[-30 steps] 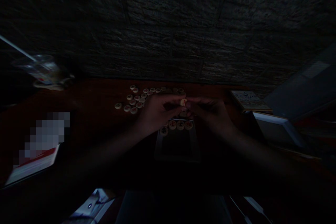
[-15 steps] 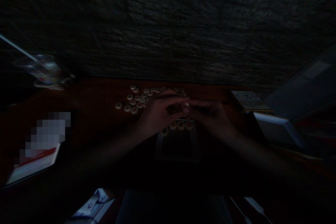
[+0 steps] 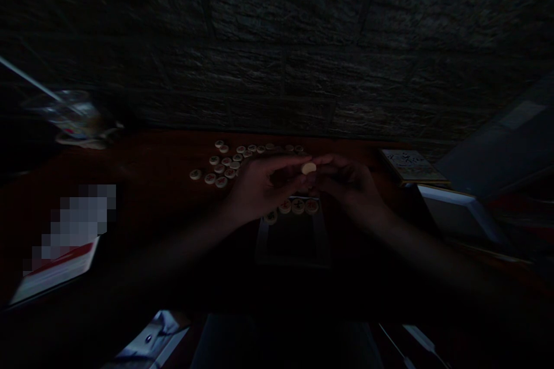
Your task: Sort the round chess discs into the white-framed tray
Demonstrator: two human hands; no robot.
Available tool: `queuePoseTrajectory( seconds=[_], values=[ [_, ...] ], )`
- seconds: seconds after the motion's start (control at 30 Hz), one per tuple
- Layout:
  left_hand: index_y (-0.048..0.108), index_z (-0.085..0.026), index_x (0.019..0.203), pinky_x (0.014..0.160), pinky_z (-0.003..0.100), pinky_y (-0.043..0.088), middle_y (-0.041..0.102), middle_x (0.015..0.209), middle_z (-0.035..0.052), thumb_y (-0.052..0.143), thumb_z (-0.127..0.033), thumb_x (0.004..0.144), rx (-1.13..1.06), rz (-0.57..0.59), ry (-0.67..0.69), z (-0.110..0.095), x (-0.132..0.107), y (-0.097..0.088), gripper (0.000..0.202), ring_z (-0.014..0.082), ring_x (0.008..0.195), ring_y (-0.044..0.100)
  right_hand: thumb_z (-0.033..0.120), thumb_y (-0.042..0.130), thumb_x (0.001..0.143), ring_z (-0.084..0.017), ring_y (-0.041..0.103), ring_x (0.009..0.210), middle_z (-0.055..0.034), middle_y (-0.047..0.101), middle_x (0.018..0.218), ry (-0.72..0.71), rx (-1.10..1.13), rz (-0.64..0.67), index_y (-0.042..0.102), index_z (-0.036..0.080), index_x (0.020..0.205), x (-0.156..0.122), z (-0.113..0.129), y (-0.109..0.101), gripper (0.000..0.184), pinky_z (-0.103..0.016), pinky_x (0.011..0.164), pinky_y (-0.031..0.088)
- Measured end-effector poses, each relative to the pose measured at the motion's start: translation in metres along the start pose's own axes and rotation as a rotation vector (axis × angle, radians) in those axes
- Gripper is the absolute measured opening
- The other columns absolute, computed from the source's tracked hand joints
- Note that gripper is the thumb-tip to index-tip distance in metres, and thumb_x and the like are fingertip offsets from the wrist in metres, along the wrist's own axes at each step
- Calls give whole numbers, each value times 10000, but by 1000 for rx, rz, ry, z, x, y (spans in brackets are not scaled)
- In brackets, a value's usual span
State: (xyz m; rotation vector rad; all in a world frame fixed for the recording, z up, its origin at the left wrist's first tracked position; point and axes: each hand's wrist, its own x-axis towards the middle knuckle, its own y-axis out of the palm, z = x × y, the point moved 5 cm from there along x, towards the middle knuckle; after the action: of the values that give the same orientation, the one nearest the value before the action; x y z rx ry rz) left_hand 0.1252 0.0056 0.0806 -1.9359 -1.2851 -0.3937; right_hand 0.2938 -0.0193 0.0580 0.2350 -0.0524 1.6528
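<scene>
Between the fingertips of my left hand (image 3: pixel 259 185) and my right hand (image 3: pixel 352 187) is a round Chinese chess piece (image 3: pixel 309 168), its pale plain face showing. Both hands are closed in a pinch around it, above the far end of a shallow box (image 3: pixel 324 239). Inside that box, several chess pieces (image 3: pixel 298 206) with red or dark characters lie at the far end. More loose pieces (image 3: pixel 210 179) are scattered over the table beyond and left of my left hand, which covers part of them.
On the wooden table (image 3: pixel 151 184), a lidded plastic cup (image 3: pixel 78 118) with a straw stands far left. A patterned box (image 3: pixel 411 166) and an open tray-like lid (image 3: pixel 454 213) lie at right. A stone wall (image 3: pixel 277 57) rises behind. The scene is very dark.
The chess piece has turned in my fingers, so more of its pale face shows. My right fingers have shifted slightly around it. The pieces in the box stay put.
</scene>
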Motion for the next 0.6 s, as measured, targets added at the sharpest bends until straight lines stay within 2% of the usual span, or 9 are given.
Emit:
queuePoseTrajectory(
  seconds=[0.17, 0.33, 0.6],
  values=[
    [786, -214, 1160, 863, 284, 622, 815, 1126, 53, 731, -228, 914, -28, -20, -16, -2, 0, 1, 252, 191, 990, 778, 383, 924, 714, -171, 746, 687, -13, 789, 785, 3, 0, 10, 739, 225, 917, -1, 2, 1, 317, -295, 644, 606],
    [814, -204, 1075, 771, 269, 629, 828, 1060, 62, 740, -292, 919, -78, -19, -68, 4, -1, 5, 194, 192, 912, 790, 413, 920, 720, -159, 727, 622, -15, 765, 707, -32, -59, 4, 737, 189, 866, -1, 3, 2, 324, -257, 559, 590],
    [806, -186, 1106, 758, 261, 630, 830, 1027, 69, 680, -249, 953, -234, 17, -135, 8, -2, 7, 208, 186, 889, 794, 420, 923, 715, -164, 724, 610, -39, 781, 754, -31, -46, -18, 752, 174, 877, -1, 0, 1, 341, -268, 546, 601]
  ],
)
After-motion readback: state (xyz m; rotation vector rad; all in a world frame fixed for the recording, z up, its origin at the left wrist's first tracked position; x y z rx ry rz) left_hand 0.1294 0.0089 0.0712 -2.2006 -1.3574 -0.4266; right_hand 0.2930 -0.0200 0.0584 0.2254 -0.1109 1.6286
